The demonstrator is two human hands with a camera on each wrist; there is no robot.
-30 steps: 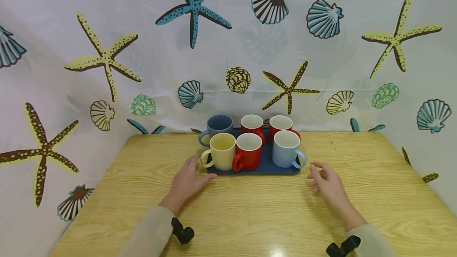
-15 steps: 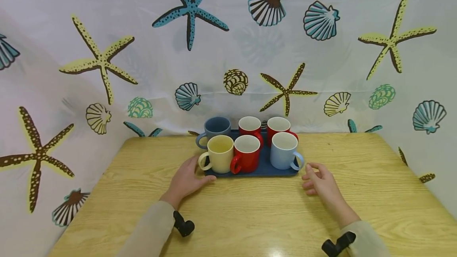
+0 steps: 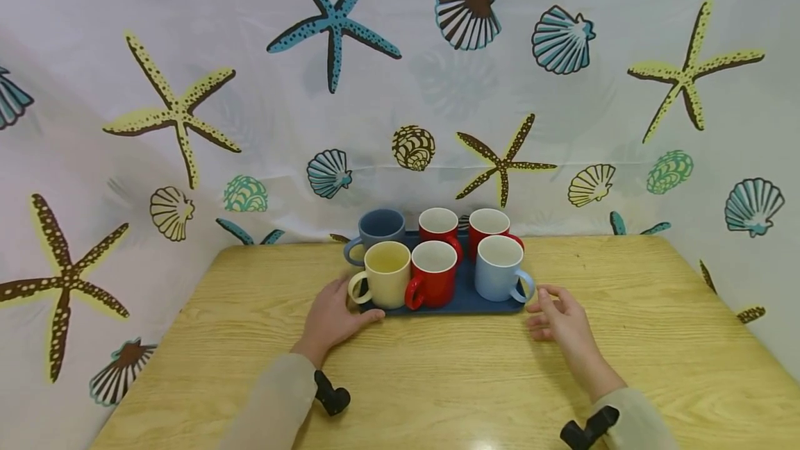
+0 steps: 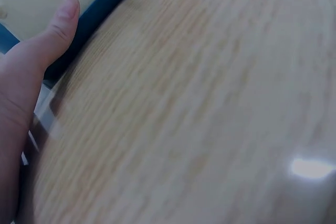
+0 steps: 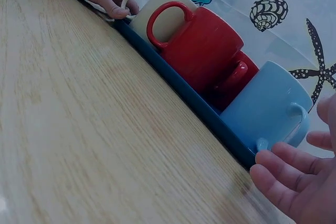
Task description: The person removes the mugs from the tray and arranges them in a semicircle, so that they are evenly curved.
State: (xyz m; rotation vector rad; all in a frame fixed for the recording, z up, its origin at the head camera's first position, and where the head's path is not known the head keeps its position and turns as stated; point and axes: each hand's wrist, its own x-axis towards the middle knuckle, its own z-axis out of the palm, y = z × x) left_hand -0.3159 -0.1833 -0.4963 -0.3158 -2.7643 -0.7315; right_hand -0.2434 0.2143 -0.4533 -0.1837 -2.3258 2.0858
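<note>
Tray (image 3: 464,289), dark blue, lies flat toward the far side of the table (image 3: 450,373), six mugs upright on it. Front row, left to right: pale yellow mug (image 3: 389,285), red mug (image 3: 441,286), light blue mug (image 3: 494,276). Behind: grey-blue mug (image 3: 376,233) at left, then two more red mugs (image 3: 484,231).

Left hand (image 3: 333,319): at the tray's near left corner. Grip spread; thumb lies along the front edge, fingers by the left end, beside the yellow mug's handle. Cannot tell whether it presses the tray.

Right hand (image 3: 565,321): just beyond the tray's right end, next to the light blue mug's handle. Grip loose, fingers slightly bent and apart, holding nothing. Contact with the tray unclear.

Backdrop: white cloth (image 3: 387,106) printed with starfish and shells.
</note>
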